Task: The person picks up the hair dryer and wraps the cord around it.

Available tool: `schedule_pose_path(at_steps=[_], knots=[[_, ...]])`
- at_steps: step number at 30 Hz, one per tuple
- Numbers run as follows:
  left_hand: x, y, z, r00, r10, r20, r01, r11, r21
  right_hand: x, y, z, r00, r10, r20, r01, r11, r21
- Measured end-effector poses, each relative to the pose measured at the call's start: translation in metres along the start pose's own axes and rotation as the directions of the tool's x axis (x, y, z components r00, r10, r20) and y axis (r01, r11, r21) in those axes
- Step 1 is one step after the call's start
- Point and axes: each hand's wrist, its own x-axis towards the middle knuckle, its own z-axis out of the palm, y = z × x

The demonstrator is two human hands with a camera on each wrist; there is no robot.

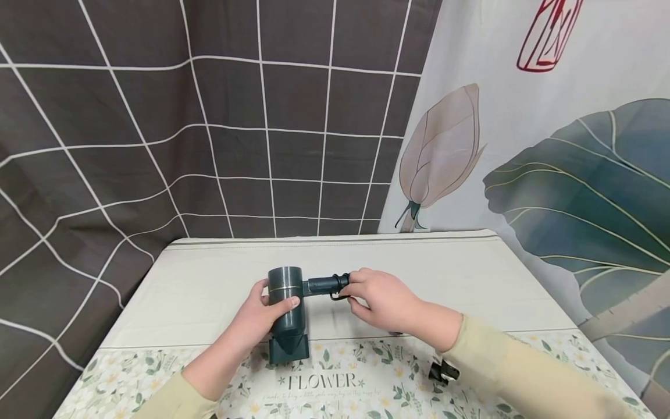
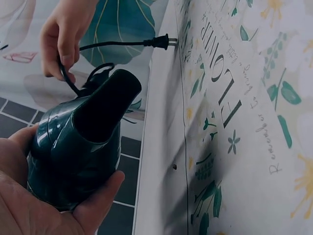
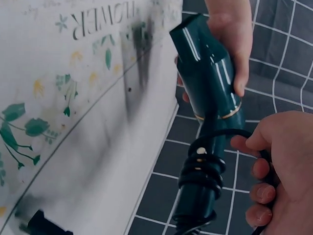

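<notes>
A dark green hair dryer (image 1: 287, 320) with a thin gold ring is held over the table, its flat nozzle (image 2: 105, 110) toward the near edge in the head view. My left hand (image 1: 264, 311) grips its barrel, thumb on the near side. Black cord (image 3: 200, 171) is wound in several turns round the handle (image 3: 195, 198). Beside the handle, my right hand (image 1: 384, 299) pinches a length of this cord; its curled fingers (image 3: 264, 193) show in the right wrist view. From that hand the cord runs to a two-pin plug (image 2: 160, 42) in the left wrist view.
The table (image 1: 209, 279) has a white cover with a floral, lettered front part. Behind it hangs a dark cloth with white grid lines (image 1: 298, 151). A white cloth with leaf and flower prints (image 1: 586, 186) hangs at the right. A small black object (image 1: 444, 371) shows below the right forearm.
</notes>
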Motion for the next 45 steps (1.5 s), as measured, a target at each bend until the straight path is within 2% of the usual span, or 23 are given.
schedule_pose_path(at_steps=[6, 11, 24, 27, 30, 35, 41, 45], knots=[[-0.001, -0.001, 0.002, 1.000, -0.008, 0.020, 0.008, 0.999, 0.040, 0.001, 0.005, -0.002, 1.000, 0.006, -0.028, -0.005, 1.000, 0.029], [-0.004, 0.000, 0.002, 0.999, -0.008, 0.036, 0.006, 0.999, 0.039, 0.002, 0.011, -0.003, 0.999, 0.011, -0.045, -0.010, 0.999, 0.033], [-0.012, -0.001, 0.003, 0.998, 0.012, 0.055, -0.014, 0.999, 0.043, 0.003, 0.030, -0.004, 0.994, 0.102, -0.045, -0.102, 0.995, -0.001], [-0.013, -0.001, 0.004, 0.998, 0.005, 0.067, -0.007, 0.999, 0.037, 0.005, 0.036, -0.005, 0.987, 0.156, -0.033, -0.156, 0.988, 0.010], [-0.014, -0.002, 0.003, 0.997, 0.003, 0.074, -0.005, 1.000, 0.029, 0.006, 0.042, -0.006, 0.978, 0.208, 0.012, -0.208, 0.977, 0.052], [-0.015, -0.002, 0.001, 0.998, 0.011, 0.062, -0.014, 0.999, 0.039, 0.008, 0.056, -0.003, 0.968, 0.239, 0.073, -0.247, 0.961, 0.126], [-0.017, -0.002, -0.001, 0.997, 0.021, 0.071, -0.023, 0.999, 0.031, 0.010, 0.074, 0.000, 0.946, 0.308, 0.105, -0.322, 0.929, 0.180], [-0.019, -0.002, -0.001, 0.996, 0.029, 0.086, -0.031, 0.999, 0.026, 0.011, 0.082, 0.003, 0.929, 0.360, 0.089, -0.370, 0.911, 0.181]])
